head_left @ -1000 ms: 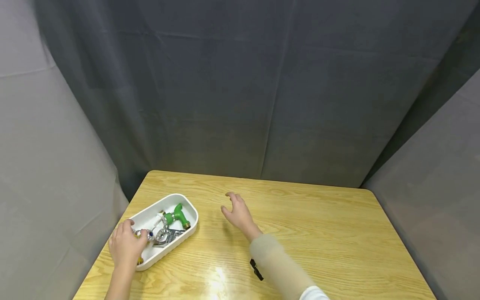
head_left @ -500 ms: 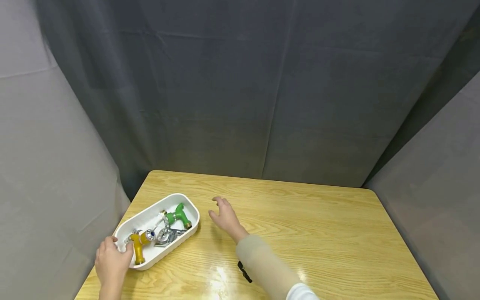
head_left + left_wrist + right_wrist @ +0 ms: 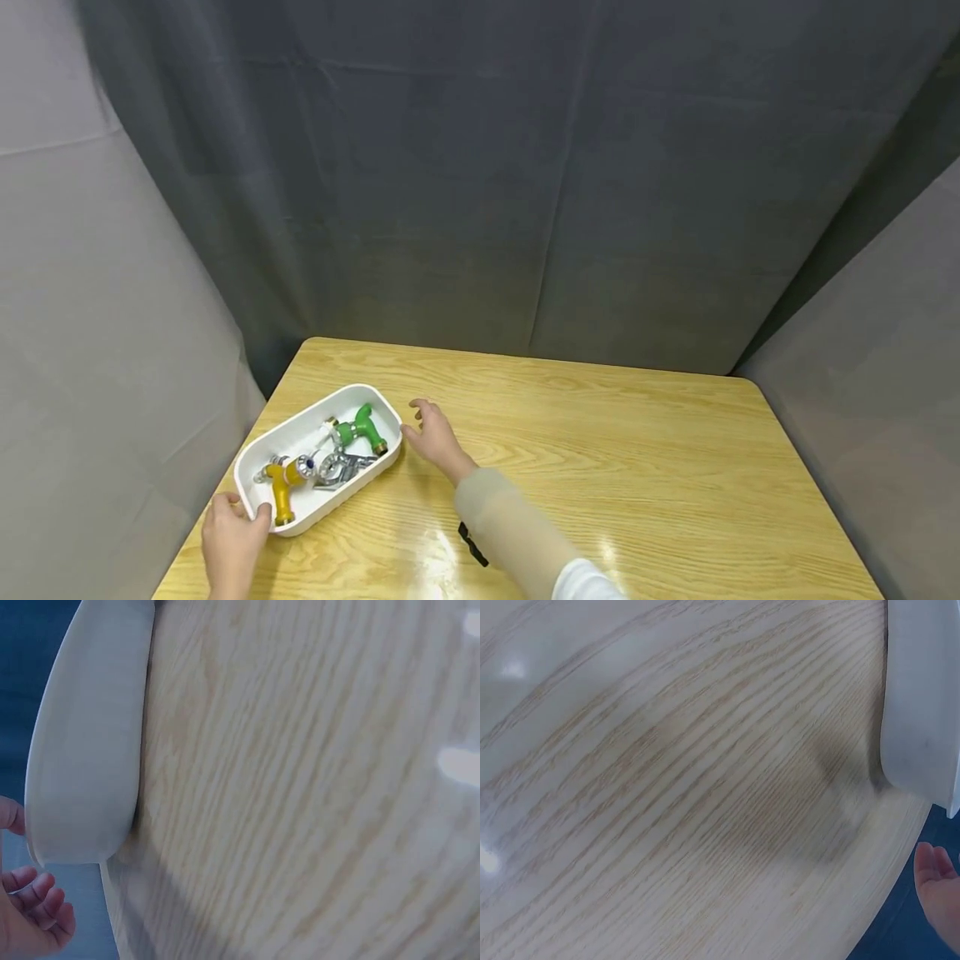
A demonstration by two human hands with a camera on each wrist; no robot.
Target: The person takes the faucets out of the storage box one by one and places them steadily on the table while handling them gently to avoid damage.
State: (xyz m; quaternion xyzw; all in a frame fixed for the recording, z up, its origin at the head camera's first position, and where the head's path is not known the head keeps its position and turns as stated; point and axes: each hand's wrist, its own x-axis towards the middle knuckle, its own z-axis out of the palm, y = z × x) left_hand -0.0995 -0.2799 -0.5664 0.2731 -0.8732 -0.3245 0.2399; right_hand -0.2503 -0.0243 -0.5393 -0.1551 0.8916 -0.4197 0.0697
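Note:
A white oblong tray [image 3: 351,493] lies at an angle on the left of the table. In it are a yellow tap [image 3: 280,490], a green tap [image 3: 365,428] and shiny chrome parts [image 3: 339,472] between them. My left hand [image 3: 231,537] is spread around the tray's near left corner, thumb at the rim; in the left wrist view its loosely bent fingers [image 3: 46,900] show just beyond the tray's end. At the opposite end, my right hand [image 3: 437,442] reaches to the rim with its thumb, fingers loosely extended. Neither hand grasps anything.
The wood-grain table [image 3: 637,483] extends far to the right of the tray. A dark grey curtain [image 3: 450,183] hangs behind it, with lighter cloth [image 3: 112,333] on the left side. A black strap [image 3: 472,544] hangs from the right forearm.
My left hand has come out of the tray, from over the yellow tap, to its near left corner. My right hand has moved left, up to the tray's right end.

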